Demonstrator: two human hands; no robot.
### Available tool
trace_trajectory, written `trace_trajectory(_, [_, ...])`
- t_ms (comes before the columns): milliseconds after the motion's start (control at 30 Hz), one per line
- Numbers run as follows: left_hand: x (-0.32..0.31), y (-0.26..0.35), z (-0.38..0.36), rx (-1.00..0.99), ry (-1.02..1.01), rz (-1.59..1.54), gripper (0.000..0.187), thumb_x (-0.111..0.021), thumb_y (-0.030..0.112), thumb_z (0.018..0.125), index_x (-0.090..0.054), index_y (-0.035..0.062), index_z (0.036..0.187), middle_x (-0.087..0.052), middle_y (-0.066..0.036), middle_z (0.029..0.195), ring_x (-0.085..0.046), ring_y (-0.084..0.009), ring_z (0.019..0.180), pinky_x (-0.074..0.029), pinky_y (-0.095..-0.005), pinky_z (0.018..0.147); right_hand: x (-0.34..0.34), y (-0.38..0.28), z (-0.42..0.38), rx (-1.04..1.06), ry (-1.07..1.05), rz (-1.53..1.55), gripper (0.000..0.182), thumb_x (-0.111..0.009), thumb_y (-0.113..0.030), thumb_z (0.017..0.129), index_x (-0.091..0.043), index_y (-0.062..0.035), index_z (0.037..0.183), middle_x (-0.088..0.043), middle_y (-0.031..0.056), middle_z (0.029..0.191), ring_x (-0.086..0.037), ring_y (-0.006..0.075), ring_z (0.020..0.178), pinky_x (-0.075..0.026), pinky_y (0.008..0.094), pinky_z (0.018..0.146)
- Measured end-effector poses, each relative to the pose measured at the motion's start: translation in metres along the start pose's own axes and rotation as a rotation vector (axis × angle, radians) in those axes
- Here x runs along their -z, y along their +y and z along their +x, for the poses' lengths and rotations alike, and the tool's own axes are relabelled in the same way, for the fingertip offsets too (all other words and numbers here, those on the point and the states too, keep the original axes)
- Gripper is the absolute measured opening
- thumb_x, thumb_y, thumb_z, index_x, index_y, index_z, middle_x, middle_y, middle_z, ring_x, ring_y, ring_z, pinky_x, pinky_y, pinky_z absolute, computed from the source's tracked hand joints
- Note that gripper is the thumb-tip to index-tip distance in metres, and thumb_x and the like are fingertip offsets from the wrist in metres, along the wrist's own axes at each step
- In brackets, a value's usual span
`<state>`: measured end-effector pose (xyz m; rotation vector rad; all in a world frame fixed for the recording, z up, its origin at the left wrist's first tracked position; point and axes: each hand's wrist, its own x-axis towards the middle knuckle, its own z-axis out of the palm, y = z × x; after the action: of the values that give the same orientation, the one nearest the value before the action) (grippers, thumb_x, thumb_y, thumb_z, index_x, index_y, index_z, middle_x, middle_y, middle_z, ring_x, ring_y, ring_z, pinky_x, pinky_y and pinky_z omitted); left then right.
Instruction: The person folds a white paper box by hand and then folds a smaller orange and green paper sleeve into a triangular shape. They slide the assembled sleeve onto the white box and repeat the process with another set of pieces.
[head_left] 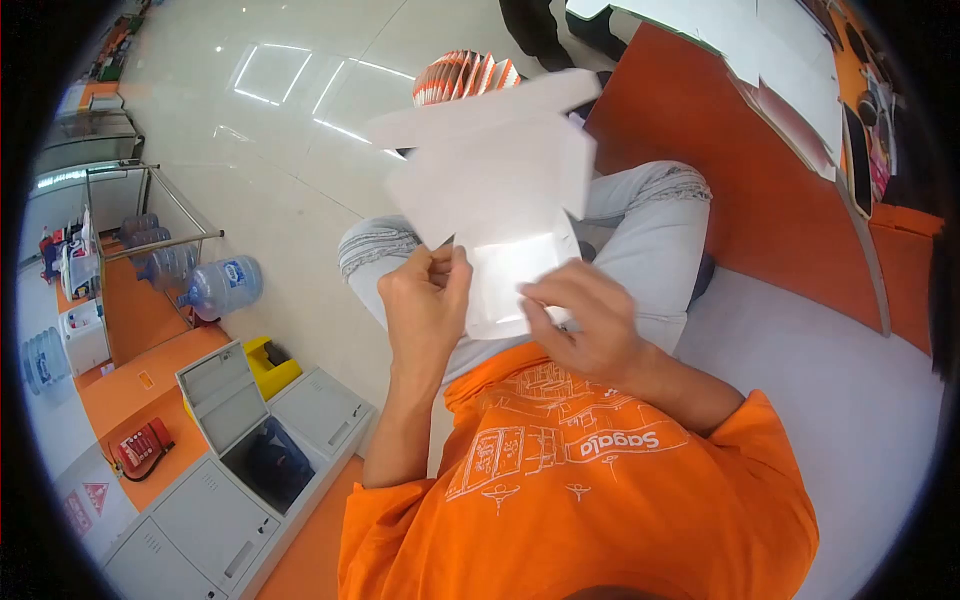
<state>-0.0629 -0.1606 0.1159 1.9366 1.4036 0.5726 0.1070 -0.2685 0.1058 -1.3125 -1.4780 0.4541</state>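
Note:
A white cardboard box (500, 285) rests on the lap, its lid and side flaps (490, 170) folded up and away from me. No contents show inside it. My left hand (428, 295) is closed, with finger and thumb pinched at the box's left wall near the lid fold. Over the front right corner of the box is my right hand (590, 315), its fingers curled and slightly blurred. The thumb and forefinger close around the box's edge there, though the exact contact is partly hidden.
Orange-and-white striped folded card (465, 78) lies beyond the lid. To the left are water jugs (225, 285), a metal-framed rack (150, 200), grey lockers (215, 520) with one lid raised, and a fire extinguisher (140, 447). A brown panel (690, 140) stands at right.

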Motion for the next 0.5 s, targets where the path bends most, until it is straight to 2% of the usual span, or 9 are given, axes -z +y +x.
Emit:
trace_trajectory(33, [0.001, -0.002, 0.000, 0.080, 0.009, -0.020, 0.018, -0.073, 0.007, 0.090, -0.074, -0.0098, 0.098, -0.074, -0.019, 0.076, -0.073, -0.0206, 0.062, -0.056, -0.0308, 0.059, 0.004, 0.003, -0.001, 0.003, -0.001, -0.001, 0.024, -0.075, -0.004, 0.088, -0.068, 0.0008, 0.110, -0.066, 0.0177, 0.101, -0.066, 0.0272, 0.077, -0.054, 0.0362, 0.070])
trace_trajectory(100, [0.002, 0.001, -0.004, 0.094, -0.014, -0.070, 0.018, -0.073, 0.007, 0.089, -0.073, -0.0097, 0.097, -0.074, -0.018, 0.075, -0.071, -0.0200, 0.060, -0.055, -0.0310, 0.058, 0.009, 0.006, -0.005, -0.183, 0.415, -0.070, 0.018, -0.077, -0.008, 0.090, -0.069, 0.0009, 0.103, -0.067, 0.0097, 0.092, -0.065, 0.0216, 0.075, -0.053, 0.0330, 0.069])
trace_trajectory(133, [0.002, 0.003, -0.005, 0.104, -0.038, -0.120, 0.018, -0.073, 0.007, 0.089, -0.073, -0.0095, 0.096, -0.074, -0.018, 0.075, -0.069, -0.0194, 0.058, -0.055, -0.0311, 0.058, 0.005, 0.014, -0.004, -0.181, 0.414, -0.072, 0.018, -0.077, -0.008, 0.090, -0.069, 0.0009, 0.103, -0.067, 0.0097, 0.092, -0.065, 0.0216, 0.075, -0.053, 0.0330, 0.069])
trace_trajectory(200, [-0.002, 0.004, -0.009, 0.052, -0.063, -0.125, 0.018, -0.073, 0.008, 0.089, -0.073, -0.0091, 0.095, -0.073, -0.016, 0.072, -0.068, -0.0193, 0.056, -0.054, -0.0317, 0.057, -0.003, 0.032, -0.002, -0.677, 0.485, 0.354, 0.019, -0.072, -0.012, 0.097, -0.070, 0.0053, 0.104, -0.071, 0.0075, 0.088, -0.067, 0.0174, 0.079, -0.054, 0.0313, 0.071])
trace_trajectory(233, [-0.004, 0.003, -0.010, -0.001, -0.089, -0.128, 0.017, -0.073, 0.008, 0.088, -0.073, -0.0086, 0.094, -0.072, -0.014, 0.070, -0.067, -0.0192, 0.055, -0.053, -0.0323, 0.056, 0.002, 0.033, -0.003, -0.673, 0.484, 0.353, 0.019, -0.072, -0.012, 0.097, -0.070, 0.0053, 0.104, -0.071, 0.0075, 0.088, -0.067, 0.0174, 0.079, -0.054, 0.0313, 0.071])
trace_trajectory(300, [-0.004, 0.000, -0.006, -0.103, -0.105, -0.035, 0.020, -0.073, 0.009, 0.089, -0.070, -0.0085, 0.098, -0.072, -0.014, 0.073, -0.067, -0.0191, 0.059, -0.054, -0.0327, 0.060, 0.020, 0.034, -0.007, -0.739, 0.043, 0.390, 0.029, -0.067, -0.018, 0.103, -0.070, 0.0098, 0.110, -0.075, 0.0130, 0.092, -0.069, 0.0174, 0.082, -0.055, 0.0314, 0.075])
trace_trajectory(367, [-0.003, 0.008, 0.002, -0.175, 0.127, -0.204, 0.022, -0.069, 0.008, 0.093, -0.066, -0.0078, 0.108, -0.073, -0.019, 0.083, -0.071, -0.0240, 0.069, -0.055, -0.0335, 0.067, 0.020, 0.031, -0.011, -0.767, 0.004, 0.370, 0.034, -0.065, -0.021, 0.104, -0.070, 0.0112, 0.115, -0.076, 0.0168, 0.093, -0.070, 0.0182, 0.085, -0.056, 0.0329, 0.077])
trace_trajectory(400, [-0.003, 0.007, 0.006, -0.172, 0.133, -0.201, 0.022, -0.069, 0.008, 0.093, -0.066, -0.0078, 0.108, -0.073, -0.019, 0.083, -0.071, -0.0240, 0.069, -0.055, -0.0335, 0.067, 0.019, 0.031, -0.015, -0.742, -0.054, 0.370, 0.035, -0.063, -0.021, 0.105, -0.069, 0.0111, 0.116, -0.076, 0.0179, 0.096, -0.070, 0.0188, 0.086, -0.056, 0.0329, 0.077])
trace_trajectory(500, [-0.004, 0.003, 0.010, 0.084, -0.044, -0.695, 0.024, -0.062, 0.005, 0.098, -0.062, -0.0068, 0.119, -0.072, -0.023, 0.098, -0.073, -0.0302, 0.084, -0.055, -0.0358, 0.074, 0.018, 0.029, -0.020, -0.664, -0.152, 0.266, 0.038, -0.058, -0.022, 0.108, -0.063, 0.0105, 0.126, -0.075, 0.0218, 0.102, -0.071, 0.0231, 0.089, -0.056, 0.0354, 0.079])
